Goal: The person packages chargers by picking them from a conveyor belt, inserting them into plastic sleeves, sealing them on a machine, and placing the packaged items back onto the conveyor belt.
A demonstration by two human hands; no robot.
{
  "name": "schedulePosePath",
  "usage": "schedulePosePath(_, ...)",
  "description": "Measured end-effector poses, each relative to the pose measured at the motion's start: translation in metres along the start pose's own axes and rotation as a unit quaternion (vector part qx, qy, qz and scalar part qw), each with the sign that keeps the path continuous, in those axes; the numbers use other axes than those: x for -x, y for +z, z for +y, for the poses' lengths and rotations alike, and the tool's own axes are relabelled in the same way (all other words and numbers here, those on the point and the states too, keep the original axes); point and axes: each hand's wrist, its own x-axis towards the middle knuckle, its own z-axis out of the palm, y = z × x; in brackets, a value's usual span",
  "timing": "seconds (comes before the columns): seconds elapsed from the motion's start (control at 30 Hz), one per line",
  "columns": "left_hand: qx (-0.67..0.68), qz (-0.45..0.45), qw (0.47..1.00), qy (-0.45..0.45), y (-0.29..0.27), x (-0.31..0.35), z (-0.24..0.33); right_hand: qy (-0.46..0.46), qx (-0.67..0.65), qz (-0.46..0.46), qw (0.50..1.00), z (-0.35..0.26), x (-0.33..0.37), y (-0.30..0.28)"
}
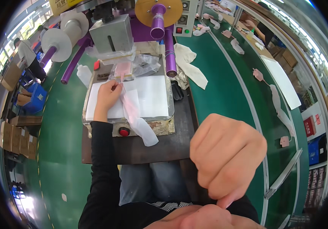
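Observation:
My left hand (108,95) is closed, thumb and finger pinched on the narrow pink neck of a soft item. Beyond the fingertips that item has a flat pink square head (123,70), which lies among clear plastic film (146,64) under the press. On the near side its tail, wrapped in a whitish translucent sleeve (133,114), trails over a white sheet (154,97) and past the machine's front edge. Raised at the right, close to the camera, my right hand (228,154) forms a fist with its back showing. Whatever its fingers may hold is hidden.
A grey metal press block (112,34) hangs above the bed, beside purple rollers (170,57). A red button (124,131) sits on the front. White cloth gloves (190,63) lie right of the machine. Similar pink items (278,101) rest on the green conveyor (263,126).

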Motion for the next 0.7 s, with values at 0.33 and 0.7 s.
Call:
schedulePosePath(0.33, -0.002, -0.005, 1.0, -0.012, -0.001, -0.001, 0.001, 0.018, 0.058, -0.062, 0.996, 0.008, -0.004, 0.004)
schedulePosePath(0.7, -0.003, -0.011, 1.0, 0.002, 0.0, -0.004, 0.004, 0.012, 0.07, -0.041, 0.997, 0.006, -0.008, 0.011)
